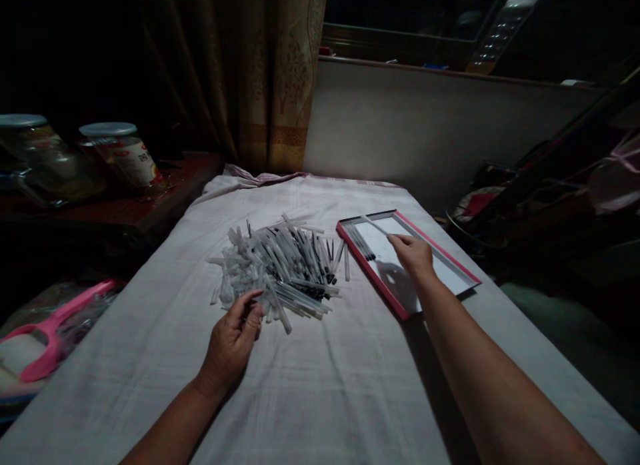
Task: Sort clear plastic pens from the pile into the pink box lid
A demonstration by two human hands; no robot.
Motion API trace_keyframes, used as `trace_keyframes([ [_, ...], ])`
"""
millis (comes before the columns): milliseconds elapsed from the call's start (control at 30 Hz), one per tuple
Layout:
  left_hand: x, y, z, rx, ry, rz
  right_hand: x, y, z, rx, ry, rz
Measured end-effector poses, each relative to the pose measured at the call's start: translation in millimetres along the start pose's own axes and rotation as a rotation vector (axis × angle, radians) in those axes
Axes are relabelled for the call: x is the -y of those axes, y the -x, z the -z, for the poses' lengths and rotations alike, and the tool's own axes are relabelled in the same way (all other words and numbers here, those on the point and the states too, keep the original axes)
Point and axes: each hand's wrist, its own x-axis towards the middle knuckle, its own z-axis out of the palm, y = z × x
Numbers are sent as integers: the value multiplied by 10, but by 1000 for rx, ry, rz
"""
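Observation:
My right hand (414,254) is over a shallow red-edged tray (369,273), pinching a slim translucent pen (375,225) by its near end. The pen points away, to the far left of the tray. Along the tray's left side lie several pens (361,241) with dark tips, side by side on the white bottom. On the cloth to the left is a heap of clear pens (295,258), mixed with whitish caps (235,272). At the heap's near edge is my left hand (237,332), fingers curved and thumb apart from the index finger, with no pen visible in it.
A pale checked cloth (310,398) covers the work surface. Jars (125,155) stand on a dark red table (175,185) at left, above a pink-handled item (65,325). Behind are a curtain (280,72), a wall, and a bottle (505,32) on the sill.

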Motion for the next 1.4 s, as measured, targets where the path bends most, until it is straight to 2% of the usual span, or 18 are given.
trace_keyframes([
  [67, -7, -18, -9, -25, 65, 34, -9, -216, -120, 14, 88, -64],
  [133, 2, -30, -22, -43, 125, 65, -11, -316, -255, 32, 164, -98],
  [267, 39, -42, -37, -34, 167, 105, -22, -342, -466, 81, 284, -95],
  [367, 44, -46, -35, -16, 164, 113, -40, -328, -535, 131, 352, -56],
  [800, 70, -61, -46, -14, 159, 131, -5, -262, -475, 234, 470, 84],
  [1033, 62, -68, -44, -5, 163, 112, 105, -186, -391, 230, 485, 134],
  [1167, 78, -67, -45, -1, 152, 106, 276, -5, -242, 183, 467, 197],
  [1267, 89, -62, -52, -1, 118, 83, 421, 336, -157, 169, 454, 286],
  [1333, 93, -56, -54, 3, 91, 71, 493, 611, -155, 220, 521, 377],
  [1400, 96, -49, -54, 7, 68, 62, 532, 847, -196, 300, 609, 390],
])
